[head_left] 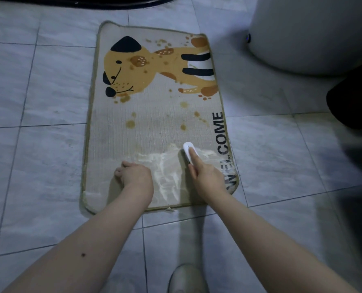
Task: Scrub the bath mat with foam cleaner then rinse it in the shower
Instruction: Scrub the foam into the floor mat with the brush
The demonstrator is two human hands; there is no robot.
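A beige bath mat [154, 127] with a cartoon dog, brown stains and the word WELCOME lies flat on the tiled floor. White foam [167, 172] covers its near end between my hands. My right hand [205, 176] grips a small white scrub brush [189, 152], forefinger along its top, bristles down on the foamy patch near the lettering. My left hand [134, 174] rests on the mat's near left part with curled fingers, pressing it down; it holds nothing.
A white toilet base [311, 34] stands at the far right of the mat. A dark object [353, 102] sits at the right edge. A dark curved rim [112, 2] runs along the top. A grey shoe [186, 278] shows at the bottom. Grey tiles [38, 144] surround the mat.
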